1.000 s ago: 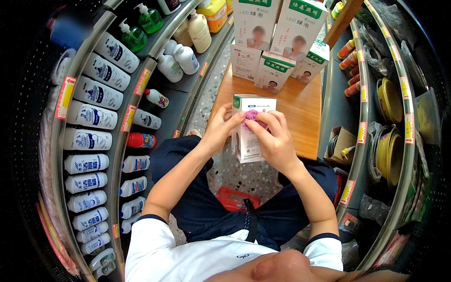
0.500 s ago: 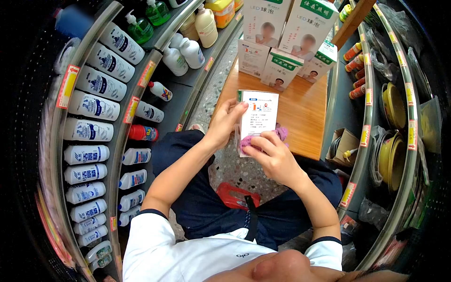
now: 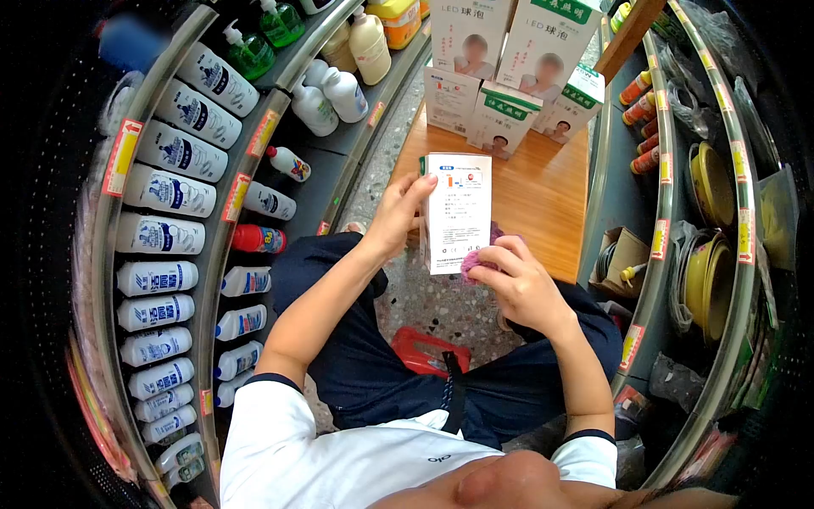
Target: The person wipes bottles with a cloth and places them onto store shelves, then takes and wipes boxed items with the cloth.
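Observation:
Between my hands is a white and green LED bulb box (image 3: 458, 212), tilted, its printed side facing me. My left hand (image 3: 405, 212) grips its left edge, thumb on the front panel. In my right hand (image 3: 519, 280) is a bunched purple cloth (image 3: 471, 266), pinched by the fingers at the box's lower right edge. The box is in front of the near edge of a wooden table (image 3: 543, 212). Several similar LED bulb boxes (image 3: 502, 119) are stacked at the table's far end.
Shelves of white cleaner bottles (image 3: 174, 193) curve along the left, with green pump bottles (image 3: 249, 53) higher up. On the right, shelves hold yellow pans (image 3: 710, 288), orange-labelled cans (image 3: 638, 112) and a cardboard box (image 3: 623, 259). A red plastic stool (image 3: 424, 349) shows between my legs.
My right hand has moved the purple cloth off the box's lower front to its right edge, uncovering the lower print. The box has shifted slightly up and left in view.

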Demonstrator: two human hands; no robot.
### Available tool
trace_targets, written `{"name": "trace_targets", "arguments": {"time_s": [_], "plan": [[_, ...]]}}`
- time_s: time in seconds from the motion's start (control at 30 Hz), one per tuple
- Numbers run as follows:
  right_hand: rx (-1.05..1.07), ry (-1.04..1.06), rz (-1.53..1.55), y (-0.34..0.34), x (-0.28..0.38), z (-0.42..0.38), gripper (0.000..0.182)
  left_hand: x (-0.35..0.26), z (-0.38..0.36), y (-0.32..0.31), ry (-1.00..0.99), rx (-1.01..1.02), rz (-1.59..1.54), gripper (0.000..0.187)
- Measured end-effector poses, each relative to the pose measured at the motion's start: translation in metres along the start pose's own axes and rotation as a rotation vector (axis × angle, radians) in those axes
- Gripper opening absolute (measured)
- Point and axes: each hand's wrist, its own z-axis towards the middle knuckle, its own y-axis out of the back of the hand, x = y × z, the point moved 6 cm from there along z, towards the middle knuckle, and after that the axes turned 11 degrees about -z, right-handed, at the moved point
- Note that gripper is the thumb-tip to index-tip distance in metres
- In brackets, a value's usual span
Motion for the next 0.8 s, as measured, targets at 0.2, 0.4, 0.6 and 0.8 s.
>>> {"name": "trace_targets", "arguments": {"time_s": [0.2, 0.4, 0.6, 0.8], "plan": [[-0.017, -0.035, 0.01, 0.001, -0.004, -0.004, 0.035, -0.003, -0.004, -0.005, 0.005, -0.002, 0.008, 0.066], [-0.099, -0.051, -0.017, -0.005, -0.007, -0.002, 0.036, -0.004, -0.003, -0.012, -0.062, 0.009, 0.003, 0.071], [-0.314, -0.2, -0.09, -0.003, -0.013, 0.003, 0.036, -0.014, -0.015, -0.024, -0.132, -0.06, 0.109, 0.065], [-0.427, -0.379, 0.169, -0.004, -0.043, -0.002, 0.027, -0.028, -0.011, -0.016, -0.143, 0.031, -0.048, 0.047]]}}
